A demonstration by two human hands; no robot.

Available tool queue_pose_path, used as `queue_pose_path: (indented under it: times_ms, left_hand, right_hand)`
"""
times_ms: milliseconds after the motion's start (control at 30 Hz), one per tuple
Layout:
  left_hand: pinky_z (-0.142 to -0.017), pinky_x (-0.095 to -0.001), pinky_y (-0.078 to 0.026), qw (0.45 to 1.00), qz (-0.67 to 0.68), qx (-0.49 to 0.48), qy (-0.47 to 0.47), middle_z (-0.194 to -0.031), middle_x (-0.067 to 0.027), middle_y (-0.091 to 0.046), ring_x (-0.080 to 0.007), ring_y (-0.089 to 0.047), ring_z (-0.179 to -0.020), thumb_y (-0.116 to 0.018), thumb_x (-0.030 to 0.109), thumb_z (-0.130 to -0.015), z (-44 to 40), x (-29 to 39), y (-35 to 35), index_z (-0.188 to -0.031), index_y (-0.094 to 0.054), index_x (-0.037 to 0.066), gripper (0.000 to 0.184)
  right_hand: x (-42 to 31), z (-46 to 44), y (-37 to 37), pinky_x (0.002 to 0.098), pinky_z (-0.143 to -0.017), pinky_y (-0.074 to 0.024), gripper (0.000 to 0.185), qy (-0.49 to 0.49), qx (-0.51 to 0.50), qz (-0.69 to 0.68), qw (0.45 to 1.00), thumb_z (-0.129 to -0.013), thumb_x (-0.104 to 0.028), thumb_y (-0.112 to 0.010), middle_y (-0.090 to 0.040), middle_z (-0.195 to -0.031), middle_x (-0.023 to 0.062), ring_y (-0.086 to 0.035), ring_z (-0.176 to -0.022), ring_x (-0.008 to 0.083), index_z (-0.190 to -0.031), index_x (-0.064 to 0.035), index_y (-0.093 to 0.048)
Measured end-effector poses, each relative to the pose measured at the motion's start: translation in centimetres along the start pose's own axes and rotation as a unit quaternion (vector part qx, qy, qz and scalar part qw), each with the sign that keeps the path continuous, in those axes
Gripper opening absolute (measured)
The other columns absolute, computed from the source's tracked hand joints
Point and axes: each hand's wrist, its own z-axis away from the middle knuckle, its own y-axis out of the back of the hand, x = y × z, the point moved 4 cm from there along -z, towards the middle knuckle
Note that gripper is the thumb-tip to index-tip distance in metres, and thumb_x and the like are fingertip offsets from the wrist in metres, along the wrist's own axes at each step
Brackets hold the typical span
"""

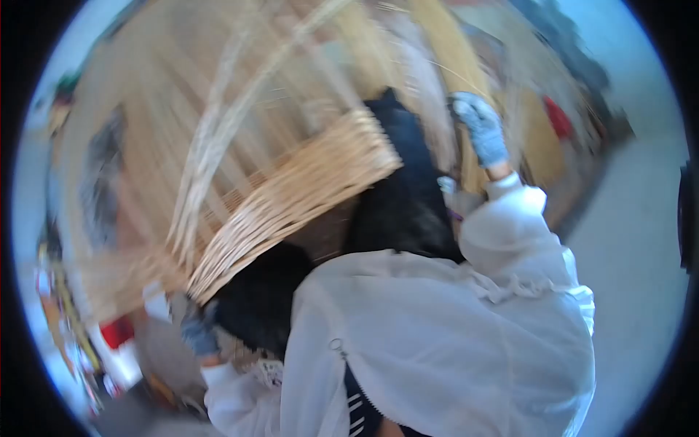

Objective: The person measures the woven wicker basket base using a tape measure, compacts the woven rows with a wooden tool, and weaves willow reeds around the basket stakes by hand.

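The left hand [198, 329], in a grey glove, is at the lower left corner of the woven basket [298, 191] and seems to touch it; blur hides whether the fingers close on the wicker. The gloved right hand [478, 125] is well apart from the basket, beyond its right end; its fingers look curled near something dark, but I cannot tell whether they grasp it.

The basket, part-woven, lies slanted against the black-trousered legs [404, 182], its woven wall towards the wearer. Long loose strips [200, 167] stand out from its far side. Past its right end are yellowish flat pieces [453, 44]; below its left corner is a red object [116, 331].

My judgement is that the basket is being steadied or turned between weaving passes. The next move calls for a firm left-hand hold on that corner and the loose strips kept untangled.
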Motion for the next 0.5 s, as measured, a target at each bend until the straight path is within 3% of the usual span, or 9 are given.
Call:
queue_pose_path:
  times_ms: [33,100,133,200,267,367,433,467,500]
  left_hand:
    - [-0.069,-0.0301,-0.049,0.992,0.108,0.000,0.063,-0.096,-0.0157,-0.064,-0.0246,-0.061,-0.078,-0.065,0.020,-0.080,1.2,-2.4,-1.1,-0.105,-0.060,-0.002,0.033]
    - [-0.065,-0.0327,-0.049,0.981,-0.172,-0.083,-0.025,-0.087,-0.0164,-0.065,-0.0292,-0.061,-0.073,-0.063,0.020,-0.082,-1.1,-6.1,-0.8,-0.102,-0.061,-0.001,0.029]
    - [-0.063,-0.0356,-0.049,0.969,-0.194,-0.149,0.030,-0.083,-0.0169,-0.064,-0.0309,-0.061,-0.071,-0.061,0.022,-0.082,-1.9,-6.0,-0.8,-0.100,-0.061,0.000,0.028]
    - [-0.061,-0.0391,-0.048,0.925,-0.289,-0.241,0.057,-0.077,-0.0170,-0.063,-0.0315,-0.061,-0.070,-0.058,0.031,-0.083,-4.0,-4.7,-0.5,-0.092,-0.063,0.003,0.030]
    - [-0.061,-0.0395,-0.048,0.891,-0.361,-0.274,0.021,-0.075,-0.0166,-0.063,-0.0305,-0.061,-0.070,-0.056,0.038,-0.082,-4.3,-5.4,-0.7,-0.086,-0.064,0.005,0.034]
    - [-0.058,-0.0402,-0.048,0.874,-0.373,-0.306,-0.057,-0.069,-0.0141,-0.062,-0.0300,-0.060,-0.066,-0.056,0.042,-0.080,-4.6,-8.6,-1.7,-0.080,-0.063,0.008,0.035]
    - [-0.054,-0.0402,-0.047,0.844,-0.433,-0.314,-0.034,-0.064,-0.0106,-0.060,-0.0287,-0.059,-0.060,-0.058,0.044,-0.077,-4.4,-10.0,-1.8,-0.074,-0.061,0.009,0.035]
    - [-0.051,-0.0396,-0.046,0.870,-0.410,-0.271,-0.044,-0.059,-0.0085,-0.058,-0.0280,-0.058,-0.055,-0.058,0.049,-0.076,-4.4,-8.4,-1.3,-0.071,-0.059,0.011,0.038]
    - [-0.049,-0.0402,-0.045,0.847,-0.455,-0.273,-0.030,-0.058,-0.0092,-0.057,-0.0276,-0.057,-0.054,-0.060,0.049,-0.074,-4.2,-8.9,-1.6,-0.077,-0.061,0.012,0.037]
  right_hand:
    - [4.5,2.0,3.9,0.0274,-0.072,-0.0462,0.017,-0.115,-0.010,-0.061,0.991,-0.087,-0.016,-0.058,-0.061,-0.085,0.0022,-0.056,-0.076,0.0139,-0.095,-0.0017,-0.062]
    - [12.0,5.5,8.1,0.0282,-0.065,-0.0470,0.021,-0.291,0.011,-0.120,0.949,-0.086,-0.023,-0.059,-0.061,-0.074,0.0008,-0.056,-0.066,0.0133,-0.091,-0.0027,-0.063]
    - [15.2,8.4,10.2,0.0285,-0.061,-0.0470,0.025,-0.353,0.035,-0.109,0.929,-0.086,-0.027,-0.060,-0.060,-0.069,0.0009,-0.055,-0.062,0.0128,-0.090,-0.0033,-0.064]
    - [20.3,13.8,13.7,0.0317,-0.058,-0.0470,0.020,-0.257,-0.026,0.347,0.901,-0.085,-0.025,-0.057,-0.061,-0.071,0.0114,-0.058,-0.062,0.0219,-0.079,-0.0065,-0.062]
    - [23.6,18.9,12.5,0.0372,-0.062,-0.0476,0.027,-0.280,-0.198,0.446,0.827,-0.082,-0.027,-0.049,-0.062,-0.074,0.0154,-0.060,-0.067,0.0300,-0.071,-0.0068,-0.062]
    - [31.5,29.8,7.7,0.0361,-0.055,-0.0483,0.025,-0.491,-0.263,0.250,0.793,-0.083,-0.027,-0.051,-0.062,-0.069,0.0088,-0.061,-0.060,0.0249,-0.071,-0.0076,-0.062]
    - [33.8,31.1,4.1,0.0357,-0.053,-0.0486,0.025,-0.507,-0.261,0.188,0.800,-0.084,-0.026,-0.051,-0.062,-0.067,0.0066,-0.061,-0.058,0.0232,-0.071,-0.0079,-0.061]
    - [31.4,28.0,1.7,0.0356,-0.051,-0.0482,0.022,-0.629,-0.141,-0.025,0.764,-0.084,-0.027,-0.053,-0.061,-0.065,0.0065,-0.059,-0.054,0.0220,-0.074,-0.0090,-0.061]
    - [30.2,25.3,-1.0,0.0354,-0.049,-0.0478,0.020,-0.707,-0.021,-0.233,0.667,-0.083,-0.028,-0.054,-0.059,-0.062,0.0065,-0.057,-0.051,0.0207,-0.077,-0.0102,-0.061]
